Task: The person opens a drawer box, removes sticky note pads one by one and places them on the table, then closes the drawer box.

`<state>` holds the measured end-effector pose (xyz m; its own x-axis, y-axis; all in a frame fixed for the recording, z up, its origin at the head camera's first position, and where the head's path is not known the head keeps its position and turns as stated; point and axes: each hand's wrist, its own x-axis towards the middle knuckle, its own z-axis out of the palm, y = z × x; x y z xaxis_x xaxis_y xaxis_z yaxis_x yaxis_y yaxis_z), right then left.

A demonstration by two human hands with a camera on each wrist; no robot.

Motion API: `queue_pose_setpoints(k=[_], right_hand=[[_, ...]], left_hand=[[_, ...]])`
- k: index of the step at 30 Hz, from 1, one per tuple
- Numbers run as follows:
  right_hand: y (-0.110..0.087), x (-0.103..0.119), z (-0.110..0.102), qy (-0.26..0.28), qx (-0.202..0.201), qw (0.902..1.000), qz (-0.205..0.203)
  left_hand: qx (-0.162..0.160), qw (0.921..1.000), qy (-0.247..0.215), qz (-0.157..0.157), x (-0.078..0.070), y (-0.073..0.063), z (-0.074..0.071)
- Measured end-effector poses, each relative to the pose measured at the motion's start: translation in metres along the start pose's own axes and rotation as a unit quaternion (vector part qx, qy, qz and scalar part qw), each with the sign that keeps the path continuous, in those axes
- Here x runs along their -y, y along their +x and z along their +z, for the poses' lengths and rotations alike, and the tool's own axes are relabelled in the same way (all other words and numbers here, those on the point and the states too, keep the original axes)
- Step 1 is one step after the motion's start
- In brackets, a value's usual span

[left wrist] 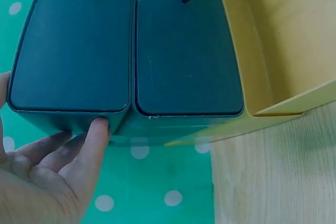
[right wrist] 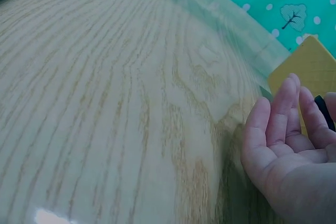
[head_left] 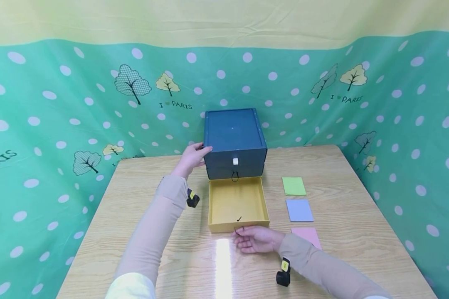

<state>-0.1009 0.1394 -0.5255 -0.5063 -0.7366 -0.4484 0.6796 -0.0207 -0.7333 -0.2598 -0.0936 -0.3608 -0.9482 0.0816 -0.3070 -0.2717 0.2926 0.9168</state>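
A dark blue drawer box (head_left: 233, 131) stands at the back middle of the table. Its top front has a white tab pull (head_left: 235, 161), and the front below has a black loop. The bottom yellow drawer (head_left: 239, 199) is pulled out toward me, its inside bare. My left hand (head_left: 193, 158) rests against the box's left side near the top corner, fingers fairly straight on the side wall (left wrist: 63, 124). With thumb and finger my right hand (head_left: 258, 239) pinches the black loop pull (right wrist: 324, 111) on the yellow drawer's front; its other fingers hang loosely curved.
To the right of the drawer lie a green paper square (head_left: 294, 186), a blue one (head_left: 299, 210) and a pink one (head_left: 307, 236), the pink partly behind my right forearm. A dotted green curtain (head_left: 142, 120) rises behind and beside the wooden table (head_left: 344, 207).
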Motion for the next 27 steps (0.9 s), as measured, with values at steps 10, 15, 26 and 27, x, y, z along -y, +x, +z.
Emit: queue_pose_setpoints(k=[10,15,26,27], right_hand=[[0.004,0.0,-0.008,0.024,-0.03,0.9993,-0.006],[0.005,0.003,-0.01,0.032,-0.037,0.9988,-0.009],[0.01,0.003,-0.015,0.036,-0.034,0.9987,-0.011],[0.01,0.004,-0.015,0.037,-0.033,0.9987,-0.012]], left_hand=[[0.001,1.0,-0.002,0.002,0.001,0.001,0.0],[-0.002,1.0,0.001,-0.002,0.001,0.002,0.0],[-0.007,1.0,-0.001,-0.001,0.003,0.003,0.0],[-0.007,1.0,-0.001,0.0,0.004,0.003,0.0]])
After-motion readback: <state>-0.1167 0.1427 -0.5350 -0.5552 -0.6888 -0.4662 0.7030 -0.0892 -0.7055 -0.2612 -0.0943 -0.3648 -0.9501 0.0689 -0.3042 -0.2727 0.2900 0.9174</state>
